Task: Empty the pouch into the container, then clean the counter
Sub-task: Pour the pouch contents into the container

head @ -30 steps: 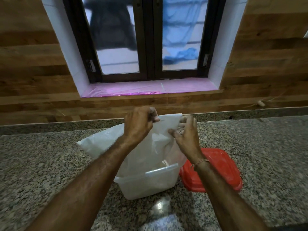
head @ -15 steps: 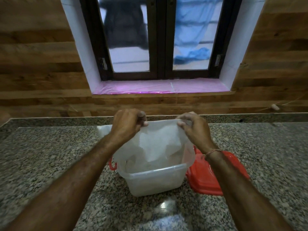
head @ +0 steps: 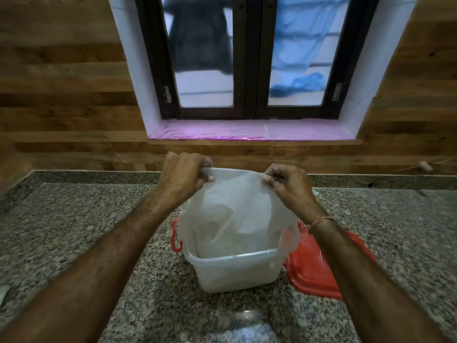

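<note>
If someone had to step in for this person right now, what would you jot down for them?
Left hand and right hand each pinch a top corner of the white pouch, held upside down over the clear container.
The container stands on the counter; its red lid lies beside it on the right.
Done: pouch is draining into the container.
Left: finish emptying, set the pouch aside, clean the counter.

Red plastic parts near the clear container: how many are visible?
2: a red plastic lid on the granite counter at the container's right, a red handle on its left; others may be hidden.
</note>
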`<action>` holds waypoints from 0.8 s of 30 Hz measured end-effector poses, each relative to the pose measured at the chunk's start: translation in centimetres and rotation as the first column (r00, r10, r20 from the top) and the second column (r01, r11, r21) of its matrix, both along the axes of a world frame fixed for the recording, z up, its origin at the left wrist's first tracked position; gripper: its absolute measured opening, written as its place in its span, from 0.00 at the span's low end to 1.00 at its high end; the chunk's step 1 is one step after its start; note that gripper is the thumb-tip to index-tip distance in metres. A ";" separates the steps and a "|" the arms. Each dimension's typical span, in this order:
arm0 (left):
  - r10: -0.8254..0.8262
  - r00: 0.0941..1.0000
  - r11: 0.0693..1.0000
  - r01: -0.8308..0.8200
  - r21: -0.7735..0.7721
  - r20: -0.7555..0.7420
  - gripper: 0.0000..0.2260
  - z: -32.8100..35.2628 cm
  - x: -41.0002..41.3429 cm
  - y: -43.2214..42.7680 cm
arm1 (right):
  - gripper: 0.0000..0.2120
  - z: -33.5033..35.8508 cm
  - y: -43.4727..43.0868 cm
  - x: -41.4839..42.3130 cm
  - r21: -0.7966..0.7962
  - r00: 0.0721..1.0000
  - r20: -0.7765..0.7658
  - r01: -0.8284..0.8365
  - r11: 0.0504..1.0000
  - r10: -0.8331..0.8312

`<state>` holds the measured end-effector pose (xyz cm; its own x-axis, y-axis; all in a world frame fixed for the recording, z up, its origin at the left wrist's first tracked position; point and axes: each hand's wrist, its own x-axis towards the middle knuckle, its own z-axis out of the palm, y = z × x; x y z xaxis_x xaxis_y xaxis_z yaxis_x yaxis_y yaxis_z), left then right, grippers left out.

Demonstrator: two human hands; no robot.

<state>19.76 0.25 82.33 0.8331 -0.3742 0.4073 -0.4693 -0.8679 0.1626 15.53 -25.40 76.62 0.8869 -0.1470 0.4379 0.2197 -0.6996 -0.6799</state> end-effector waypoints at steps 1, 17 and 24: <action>-0.016 1.000 1.000 0.016 -0.027 0.019 0.08 0.1 -0.3 -0.3 | 0.04 0.3 0.5 0.0 -0.013 0.999 -0.004 -0.040 0.999 0.040; -0.337 0.820 0.564 -0.217 -0.796 -0.463 0.29 -7.2 -1.3 2.3 | 0.08 2.6 1.8 1.0 -0.013 0.997 -0.011 -0.083 0.996 0.083; -0.133 0.924 0.564 -0.226 -0.794 -0.357 0.13 -10.4 -2.7 1.7 | 0.13 1.2 2.7 0.7 -0.097 0.977 0.172 0.143 0.985 -0.124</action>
<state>17.04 2.00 71.92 0.9798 0.0105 0.1995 -0.1876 -0.2943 0.9371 16.25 -22.68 77.80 0.7767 -0.2029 0.5962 0.2221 -0.7977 -0.5608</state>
